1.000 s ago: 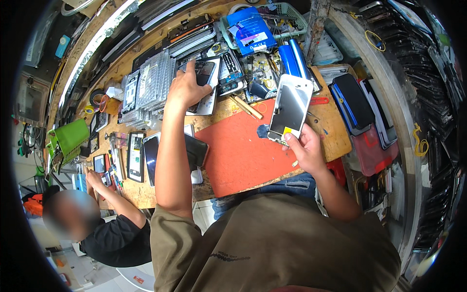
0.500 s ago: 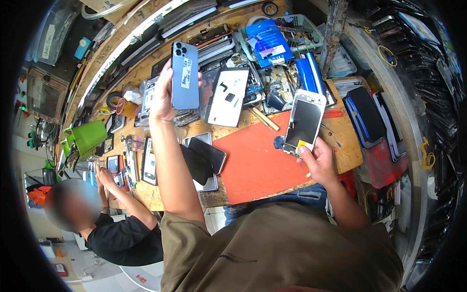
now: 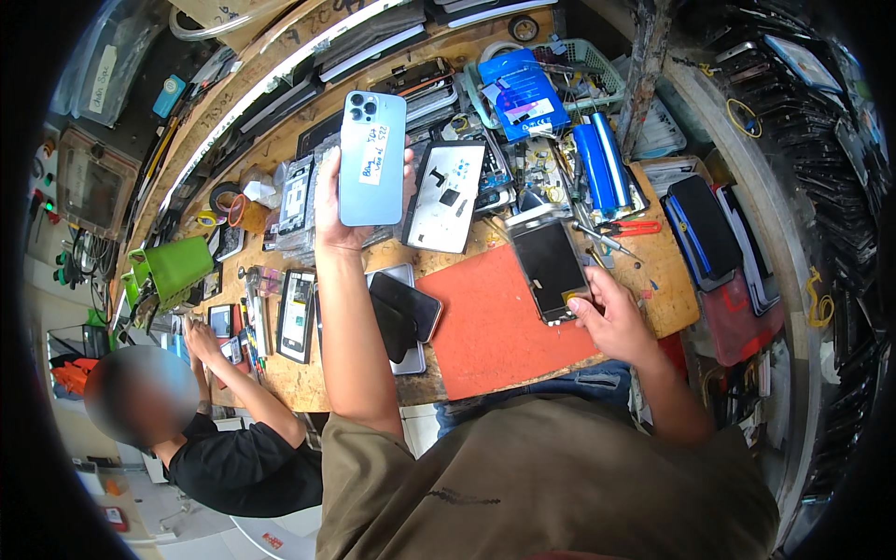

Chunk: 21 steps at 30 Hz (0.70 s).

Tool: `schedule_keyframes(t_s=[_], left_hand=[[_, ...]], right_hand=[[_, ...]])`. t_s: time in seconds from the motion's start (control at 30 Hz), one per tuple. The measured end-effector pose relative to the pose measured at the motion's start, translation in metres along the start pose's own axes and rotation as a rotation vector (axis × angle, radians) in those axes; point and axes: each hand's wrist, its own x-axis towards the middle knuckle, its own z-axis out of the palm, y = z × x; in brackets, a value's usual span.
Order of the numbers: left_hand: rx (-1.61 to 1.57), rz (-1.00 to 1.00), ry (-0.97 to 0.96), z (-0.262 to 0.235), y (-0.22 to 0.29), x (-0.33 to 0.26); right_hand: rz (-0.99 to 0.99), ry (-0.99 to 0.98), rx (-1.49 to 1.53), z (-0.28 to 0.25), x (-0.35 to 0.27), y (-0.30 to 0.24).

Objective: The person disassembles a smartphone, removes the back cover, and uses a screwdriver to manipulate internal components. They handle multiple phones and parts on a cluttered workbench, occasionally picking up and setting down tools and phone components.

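Note:
My left hand (image 3: 332, 211) is wrapped round a light blue smartphone (image 3: 371, 159), raised over the far part of the bench. Its back faces me, with a camera cluster at the top and a white handwritten label in the middle. My right hand (image 3: 611, 317) pinches the lower corner of a phone screen panel (image 3: 549, 266) with a dark face and pale frame. That panel is tilted above the red mat (image 3: 504, 336). Beside the blue phone lies a white sheet-like tray (image 3: 442, 196) with small dark parts on it. Dark phones (image 3: 406, 313) are stacked left of the mat.
Red-handled pliers (image 3: 635, 228) and a screwdriver (image 3: 607, 240) lie right of the panel. Blue packaging (image 3: 525, 93) and a green basket (image 3: 597, 61) crowd the back. A co-worker (image 3: 247, 462) in black sits at the left, near a green bin (image 3: 173, 271).
The blue phone has shifted right and slightly down, its back now catching more light. My right hand has brought the screen panel left and lower, and the panel's tilt has changed.

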Motion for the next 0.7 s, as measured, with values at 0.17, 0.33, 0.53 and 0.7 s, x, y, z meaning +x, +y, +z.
schedule_keyframes(t_s=[0.17,0.33,0.53,0.7], left_hand=[[0.034,-0.011,0.060,0.009,-0.010,-0.004],[0.140,0.008,0.109,0.007,-0.015,-0.010],[0.248,0.100,0.073,0.009,-0.031,-0.020],[0.250,0.133,0.262,0.008,-0.050,-0.028]], right_hand=[[-0.063,0.009,-0.176,-0.004,0.026,-0.008],[-0.185,0.050,-0.752,-0.004,0.034,-0.033],[-0.682,0.124,-0.822,0.060,0.074,-0.077],[-0.844,0.227,-0.935,0.143,0.129,-0.074]])
